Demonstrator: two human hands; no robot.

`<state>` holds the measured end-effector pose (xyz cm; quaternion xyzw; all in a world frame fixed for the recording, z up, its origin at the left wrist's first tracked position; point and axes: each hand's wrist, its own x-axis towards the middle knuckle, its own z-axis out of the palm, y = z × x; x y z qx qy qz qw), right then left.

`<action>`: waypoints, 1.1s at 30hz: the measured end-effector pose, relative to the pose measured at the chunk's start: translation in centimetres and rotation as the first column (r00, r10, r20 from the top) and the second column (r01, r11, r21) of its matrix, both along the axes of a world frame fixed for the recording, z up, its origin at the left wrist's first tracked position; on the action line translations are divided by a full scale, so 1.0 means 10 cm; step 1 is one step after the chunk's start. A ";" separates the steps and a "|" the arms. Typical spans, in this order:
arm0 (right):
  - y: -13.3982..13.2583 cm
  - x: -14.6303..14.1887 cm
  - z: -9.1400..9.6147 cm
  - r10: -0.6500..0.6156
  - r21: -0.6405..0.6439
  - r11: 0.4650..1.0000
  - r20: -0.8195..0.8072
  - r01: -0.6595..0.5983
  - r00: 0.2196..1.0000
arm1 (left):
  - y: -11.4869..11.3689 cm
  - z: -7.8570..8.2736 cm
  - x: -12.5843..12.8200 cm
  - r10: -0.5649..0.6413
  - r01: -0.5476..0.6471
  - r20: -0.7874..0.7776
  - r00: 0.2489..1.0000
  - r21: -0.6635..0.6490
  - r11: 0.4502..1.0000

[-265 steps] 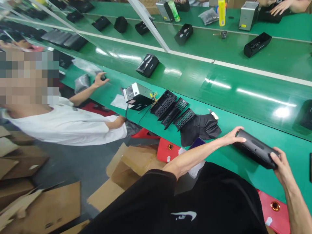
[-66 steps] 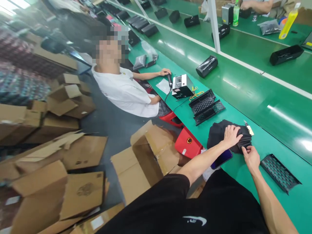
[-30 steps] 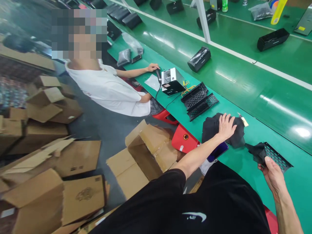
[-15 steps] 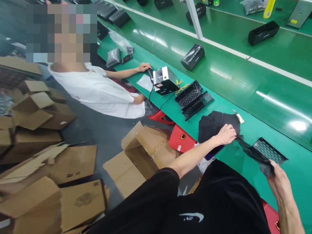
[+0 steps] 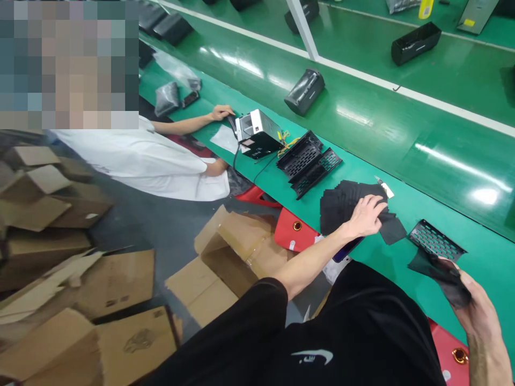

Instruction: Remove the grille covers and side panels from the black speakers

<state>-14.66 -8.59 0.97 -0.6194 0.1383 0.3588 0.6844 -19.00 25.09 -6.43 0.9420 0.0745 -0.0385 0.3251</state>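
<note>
My left hand [image 5: 366, 215] rests at the near edge of a fanned pile of black cloth sheets [image 5: 338, 201], its fingers spread. One loose sheet [image 5: 393, 229] pokes out to the right of that hand. At the right, a single black cloth piece [image 5: 436, 271] hangs folded from my right hand [image 5: 478, 303], pinched between thumb and fingers. Its far corner overlaps the near edge of a black perforated grille [image 5: 436, 238] lying on the green bench. A utility knife [image 5: 385, 186] lies just beyond the pile.
More black grilles [image 5: 309, 161] lie to the left, beside a black-and-silver box [image 5: 259, 134] with cables. A co-worker in a white shirt [image 5: 161, 161] sits farther left. Black speaker-like units [image 5: 306, 91] stand on the green conveyor. Open cardboard boxes [image 5: 237, 252] cover the floor.
The cloth piece stretched between both hands is now in my right hand alone. My left hand has let go and its fingers have opened over the pile. The camera view has shifted slightly.
</note>
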 end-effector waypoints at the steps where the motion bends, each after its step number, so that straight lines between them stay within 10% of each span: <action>1: 0.01 0.00 0.01 0.014 0.011 1.000 -0.010 -0.014 1.000 | -0.08 0.08 0.03 -0.038 0.042 0.025 0.999 -0.165 0.985; 6: 0.03 0.01 -0.04 -0.019 0.097 0.995 -0.029 0.022 0.999 | -0.56 0.32 0.23 -0.288 0.174 -0.036 0.957 -0.724 0.668; 13: -0.15 0.11 -0.42 -0.070 -0.018 0.997 -0.079 0.068 0.994 | -0.81 0.31 0.49 -0.360 0.168 -0.089 0.929 -0.764 0.623; 17: -0.21 0.18 -0.61 0.068 -0.435 0.900 0.120 -0.009 0.990 | -0.88 0.29 0.73 -0.408 0.252 -0.078 0.909 -0.678 0.691; 22: -0.33 0.37 -0.87 0.183 -0.673 0.738 0.139 -0.043 0.973 | -1.04 0.08 0.89 -0.450 0.405 -0.155 0.880 -0.253 0.879; 26: -0.41 0.46 -1.02 0.257 -0.803 0.595 0.148 -0.036 0.955 | -1.03 -0.15 0.83 -0.386 0.393 -0.134 0.913 0.032 0.919; 33: -0.25 0.59 -1.13 0.275 -0.792 0.609 0.261 0.042 0.925 | -0.88 -0.45 0.84 -0.252 0.260 -0.209 0.945 0.010 0.965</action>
